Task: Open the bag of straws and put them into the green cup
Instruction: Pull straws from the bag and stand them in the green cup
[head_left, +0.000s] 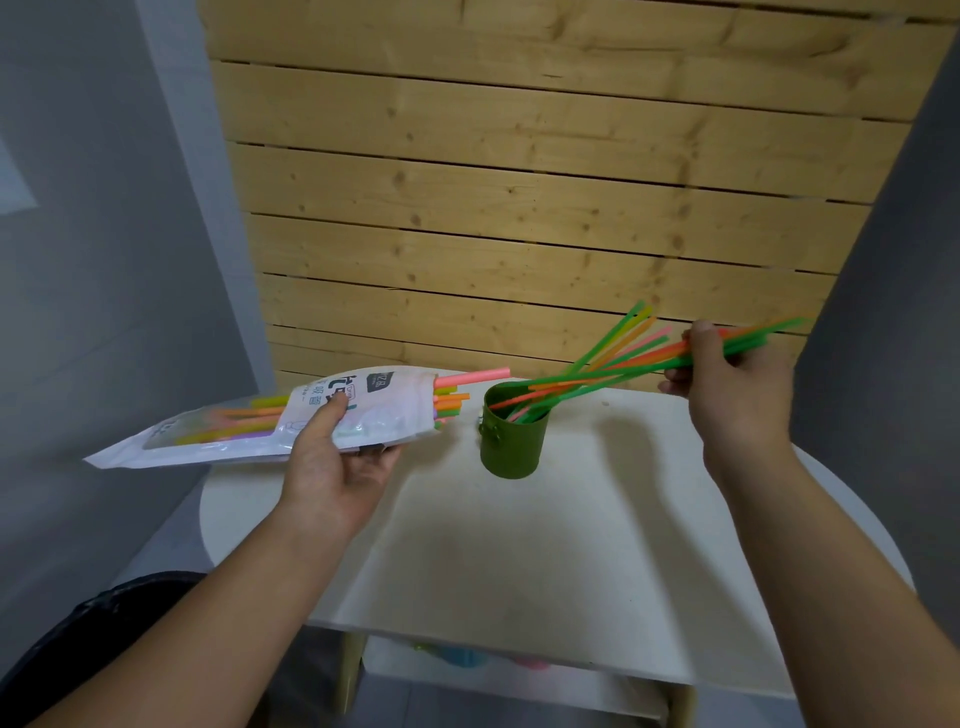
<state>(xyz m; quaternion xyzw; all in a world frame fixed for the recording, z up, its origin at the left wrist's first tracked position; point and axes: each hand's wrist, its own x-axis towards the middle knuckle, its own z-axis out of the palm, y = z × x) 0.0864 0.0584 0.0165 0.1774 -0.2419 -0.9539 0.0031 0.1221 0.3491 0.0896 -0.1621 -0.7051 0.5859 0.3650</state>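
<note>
- The white plastic straw bag with the clear window (291, 421) is already open: its mouth points right toward the cup, and a few pink, orange and green straw ends (457, 392) are poking out of it.
- The left hand (332, 462) has the bag pinched, thumb on top of the printed panel and fingers curled underneath, holding it roughly level in the air over the left edge of the bench.
- The small olive-green metal cup (511, 436) stands upright on the white bench (545, 545), just right of the bag's mouth.
- The right hand (727, 384) is closed around a bundle of thin neon straws (623, 358), gripping near their upper ends; the lower ends are already down inside the cup, so the bunch leans off to the right.
- A few other straws look like they sit in the cup on their own, fanning up toward the wooden slat wall (519, 182). Hard to say which ones are loose and which are in the grip.
- Progress guess: roughly midway. Bag opened, one batch going in, but plenty of straws are visible through the bag's window.
- Left to do, by the look of it: let go of this bunch, then pull the rest out of the bag.
</note>
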